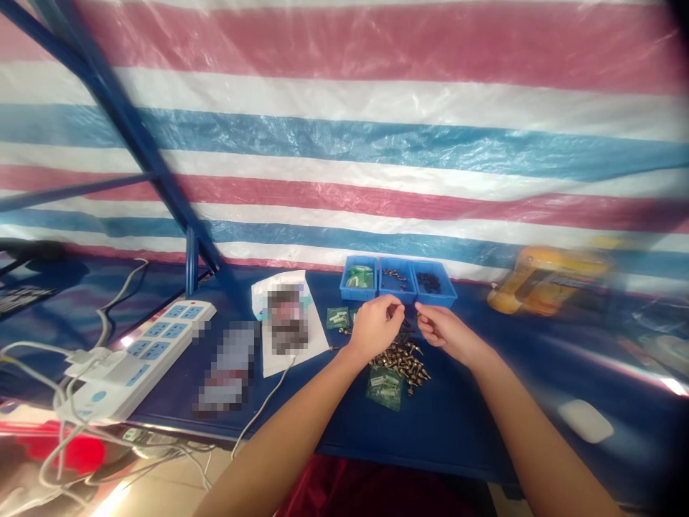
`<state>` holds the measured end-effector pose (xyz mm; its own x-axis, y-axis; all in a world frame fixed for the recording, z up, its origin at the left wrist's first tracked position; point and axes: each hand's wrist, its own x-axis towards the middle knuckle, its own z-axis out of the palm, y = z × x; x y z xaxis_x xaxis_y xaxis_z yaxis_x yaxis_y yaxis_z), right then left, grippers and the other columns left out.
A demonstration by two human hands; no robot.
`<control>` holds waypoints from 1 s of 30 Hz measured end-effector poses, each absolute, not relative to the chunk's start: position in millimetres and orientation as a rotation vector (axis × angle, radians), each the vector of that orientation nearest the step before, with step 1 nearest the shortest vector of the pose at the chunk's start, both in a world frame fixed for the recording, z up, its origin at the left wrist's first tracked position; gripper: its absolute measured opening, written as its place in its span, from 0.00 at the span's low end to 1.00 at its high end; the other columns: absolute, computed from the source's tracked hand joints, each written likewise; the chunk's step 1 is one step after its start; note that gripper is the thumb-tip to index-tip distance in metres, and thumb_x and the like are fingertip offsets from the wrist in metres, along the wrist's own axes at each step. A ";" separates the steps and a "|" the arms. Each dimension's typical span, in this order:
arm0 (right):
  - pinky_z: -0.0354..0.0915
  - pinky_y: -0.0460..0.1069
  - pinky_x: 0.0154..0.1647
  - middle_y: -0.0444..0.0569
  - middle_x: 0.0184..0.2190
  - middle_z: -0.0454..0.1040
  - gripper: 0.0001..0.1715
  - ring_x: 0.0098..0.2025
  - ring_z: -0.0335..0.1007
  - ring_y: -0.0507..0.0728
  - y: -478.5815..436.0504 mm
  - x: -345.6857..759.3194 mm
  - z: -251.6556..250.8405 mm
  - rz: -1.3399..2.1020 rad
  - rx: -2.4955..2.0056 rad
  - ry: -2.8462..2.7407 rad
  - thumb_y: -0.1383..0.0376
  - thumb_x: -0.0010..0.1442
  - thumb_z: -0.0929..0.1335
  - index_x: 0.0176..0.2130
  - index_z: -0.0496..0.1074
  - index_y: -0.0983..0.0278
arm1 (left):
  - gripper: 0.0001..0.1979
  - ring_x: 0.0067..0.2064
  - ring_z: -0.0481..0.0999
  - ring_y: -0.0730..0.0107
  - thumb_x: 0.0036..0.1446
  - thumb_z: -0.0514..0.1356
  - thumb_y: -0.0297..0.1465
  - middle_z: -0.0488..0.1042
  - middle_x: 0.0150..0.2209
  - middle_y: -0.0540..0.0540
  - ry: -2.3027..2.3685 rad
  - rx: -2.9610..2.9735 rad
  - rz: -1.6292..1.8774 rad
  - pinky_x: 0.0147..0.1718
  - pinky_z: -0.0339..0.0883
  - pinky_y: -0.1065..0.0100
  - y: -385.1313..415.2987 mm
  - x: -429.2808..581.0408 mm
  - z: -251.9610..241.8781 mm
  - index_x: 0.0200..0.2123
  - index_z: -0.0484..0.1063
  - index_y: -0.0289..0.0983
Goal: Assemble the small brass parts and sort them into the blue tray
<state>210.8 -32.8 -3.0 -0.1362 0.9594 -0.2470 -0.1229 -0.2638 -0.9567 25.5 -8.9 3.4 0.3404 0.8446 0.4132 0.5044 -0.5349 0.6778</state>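
My left hand [378, 324] is closed in a pinch, its fingertips pointing right; whatever lies between them is too small to make out. Facing it across a narrow gap, my right hand [446, 332] also pinches, with a tiny part at its fingertips that I cannot identify. Below and between both hands lies a loose pile of brass-coloured screws [403, 365]. A green-tinted plastic packet [385, 388] with pale pieces inside rests against the near side of the pile. Another such packet [338, 318] lies left of my left hand.
Behind my hands, three joined blue bins hold green packets [359, 276], small screws [395, 276] and dark parts [429, 282]. A white power strip [156, 352], cables and a paper sheet [317, 345] are left. A yellow bottle [538, 280] and white mouse [586, 421] are right.
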 end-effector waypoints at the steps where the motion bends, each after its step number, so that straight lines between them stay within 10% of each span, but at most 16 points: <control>1: 0.34 0.42 0.16 0.36 0.19 0.53 0.28 0.17 0.45 0.44 -32.4 209.8 -7.7 1.558 -1.243 -1.076 0.47 0.56 0.72 0.26 0.58 0.63 | 0.10 0.32 0.73 0.70 0.63 0.54 0.34 0.77 0.32 0.51 1.193 2.178 1.057 0.33 0.64 0.71 -8.8 25.6 2.8 0.34 0.73 0.41; 15: 0.43 0.43 0.16 0.37 0.21 0.63 0.24 0.15 0.47 0.46 -29.9 218.6 -12.7 1.110 -1.321 -0.991 0.43 0.56 0.70 0.39 0.65 0.58 | 0.08 0.34 0.75 0.67 0.64 0.54 0.33 0.78 0.34 0.50 1.300 2.258 1.013 0.33 0.64 0.68 -4.7 22.0 -1.1 0.37 0.74 0.42; 22: 0.61 0.49 0.33 0.44 0.27 0.76 0.11 0.31 0.71 0.57 -31.8 219.4 -26.9 0.453 -1.747 -1.849 0.59 0.62 0.65 0.40 0.77 0.57 | 0.09 0.46 0.73 0.56 0.61 0.57 0.31 0.77 0.42 0.44 1.526 2.462 0.824 0.44 0.64 0.60 1.3 16.9 -10.3 0.41 0.77 0.41; 30: 0.62 0.49 0.39 0.47 0.37 0.79 0.14 0.38 0.74 0.58 -33.5 215.7 -22.5 0.331 -1.770 -1.967 0.64 0.62 0.64 0.42 0.78 0.57 | 0.08 0.45 0.73 0.56 0.61 0.58 0.31 0.78 0.42 0.45 1.438 2.517 0.704 0.44 0.62 0.59 0.8 19.0 -15.9 0.41 0.77 0.43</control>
